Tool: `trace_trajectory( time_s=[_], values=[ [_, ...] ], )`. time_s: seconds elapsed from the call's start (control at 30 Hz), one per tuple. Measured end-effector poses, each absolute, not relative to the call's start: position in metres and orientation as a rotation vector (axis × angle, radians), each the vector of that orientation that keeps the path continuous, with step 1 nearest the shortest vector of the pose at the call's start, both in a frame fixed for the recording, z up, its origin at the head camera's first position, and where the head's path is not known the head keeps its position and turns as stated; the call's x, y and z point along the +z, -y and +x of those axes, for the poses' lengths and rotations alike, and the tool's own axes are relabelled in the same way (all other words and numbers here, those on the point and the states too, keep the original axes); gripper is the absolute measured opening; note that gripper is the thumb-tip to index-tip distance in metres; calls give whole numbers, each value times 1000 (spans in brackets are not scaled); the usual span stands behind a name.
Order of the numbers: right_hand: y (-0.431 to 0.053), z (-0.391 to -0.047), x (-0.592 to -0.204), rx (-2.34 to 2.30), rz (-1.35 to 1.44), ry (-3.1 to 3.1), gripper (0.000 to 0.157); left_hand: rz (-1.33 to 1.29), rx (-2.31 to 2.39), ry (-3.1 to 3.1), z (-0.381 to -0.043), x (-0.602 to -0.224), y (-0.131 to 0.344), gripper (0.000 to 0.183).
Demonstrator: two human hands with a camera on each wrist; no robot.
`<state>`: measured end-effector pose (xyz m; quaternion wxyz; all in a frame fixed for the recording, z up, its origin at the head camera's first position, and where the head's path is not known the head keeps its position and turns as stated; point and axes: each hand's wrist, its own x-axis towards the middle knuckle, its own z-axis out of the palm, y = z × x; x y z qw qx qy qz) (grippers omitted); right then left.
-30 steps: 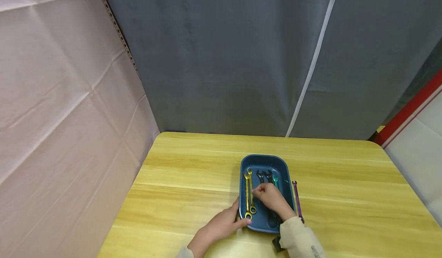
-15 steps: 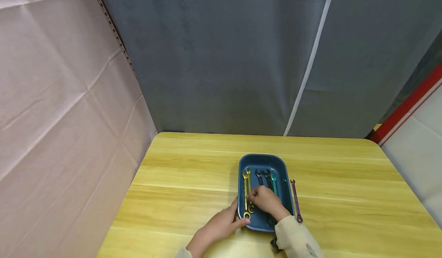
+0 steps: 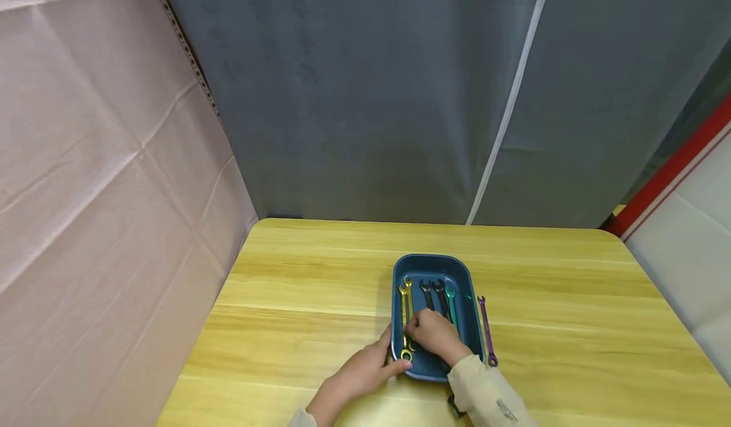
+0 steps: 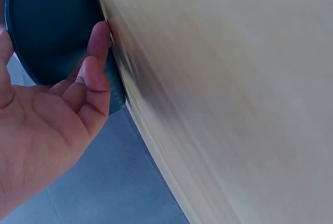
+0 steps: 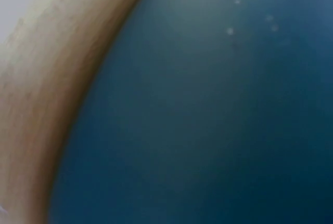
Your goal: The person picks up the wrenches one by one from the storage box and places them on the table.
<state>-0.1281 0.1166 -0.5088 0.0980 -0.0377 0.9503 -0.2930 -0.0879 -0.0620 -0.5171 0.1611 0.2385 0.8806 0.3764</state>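
Note:
A blue tray [image 3: 429,268] lies on the wooden table. My left hand [image 3: 362,370] grips its near left corner, thumb over the rim; in the left wrist view its fingers curl against the outer wall. Inside at the left, two gold wrenches lie side by side, the outer one [image 3: 403,318] and the inner one [image 3: 409,297]. My right hand [image 3: 435,333] reaches into the tray and pinches the inner gold wrench near its ring end, partly covering it. Two black wrenches [image 3: 428,297] and a green wrench [image 3: 451,301] lie to the right, lower parts hidden by the hand.
A purple wrench [image 3: 487,330] lies on the table [image 3: 559,325] just right of the tray. A black wrist device [image 3: 454,407] shows beside the right sleeve [image 3: 485,392]. A grey curtain [image 3: 354,97] hangs behind the table and a pale cloth [image 3: 114,224] covers the left side.
My right hand has moved a little left and nearer along the inner gold wrench. The left hand stays at the tray corner. The whole view has shifted slightly.

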Motion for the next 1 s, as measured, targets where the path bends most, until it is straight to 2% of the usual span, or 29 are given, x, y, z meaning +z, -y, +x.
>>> trace_trajectory(
  time_s=[0.2,0.83,1.0],
  values=[
    [-114,-126,-508,-836,-119,-2824,46,673,1072,-2504,-88,-517,60,86],
    [-114,-130,-514,-992,-148,-2734,48,671,1065,-2487,-89,-516,58,88],
    [-112,-130,-515,-1044,-194,-2679,44,661,1073,-2481,-88,-514,58,87]
  ],
)
